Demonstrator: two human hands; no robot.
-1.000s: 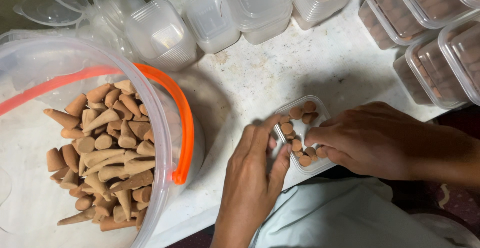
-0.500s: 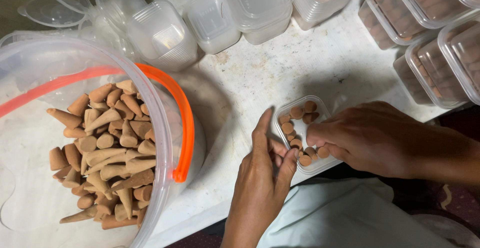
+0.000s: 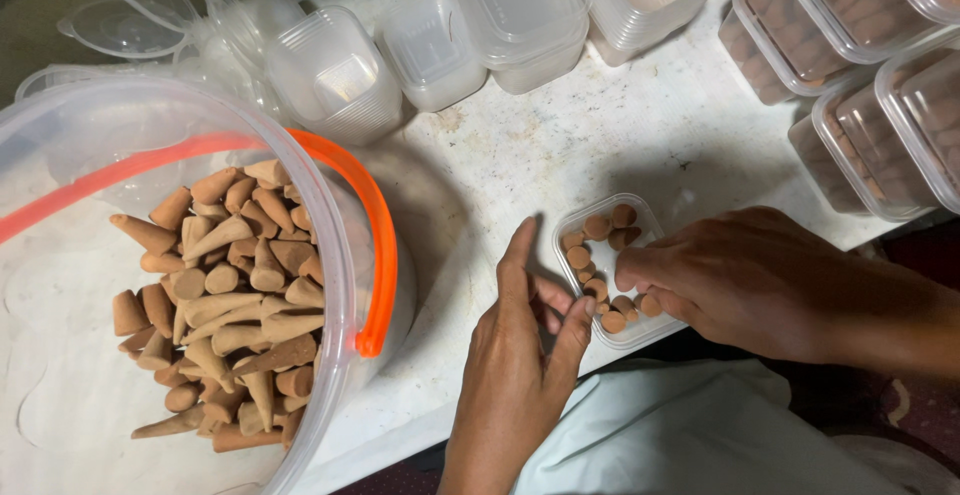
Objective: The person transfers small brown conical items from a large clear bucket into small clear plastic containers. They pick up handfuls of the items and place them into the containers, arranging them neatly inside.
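Cones point(image 3: 600, 285) of brown incense stand packed base-up in a small clear plastic box point(image 3: 645, 223) near the front edge of the white table point(image 3: 520, 155), right of the middle. The left hand point(image 3: 515, 355) rests against the box's left side, its fingers point(image 3: 518, 255) straight and loose, the thumb touching the near left corner; it grips nothing that I can see. The right hand point(image 3: 740, 280) comes in from the right and lies over the box's right half, fingers bent down among the cones; whether they pinch one I cannot tell, since the fingertips are hidden by the hand itself. On the left stands a big clear bucket point(image 3: 335, 215) with an orange handle point(image 3: 380, 245), holding a heap of loose cones point(image 3: 230, 295) lying every way. Along the far side of the table sit empty clear boxes point(image 3: 330, 70), some stacked, with loose lids point(image 3: 115, 25) at the far left corner. At the far right, closed boxes point(image 3: 880, 135) already filled with brown cones stand close together, touching one another. A pale cloth point(image 3: 680, 435) lies below the table edge, under the right wrist. The table shows stains around the small box.
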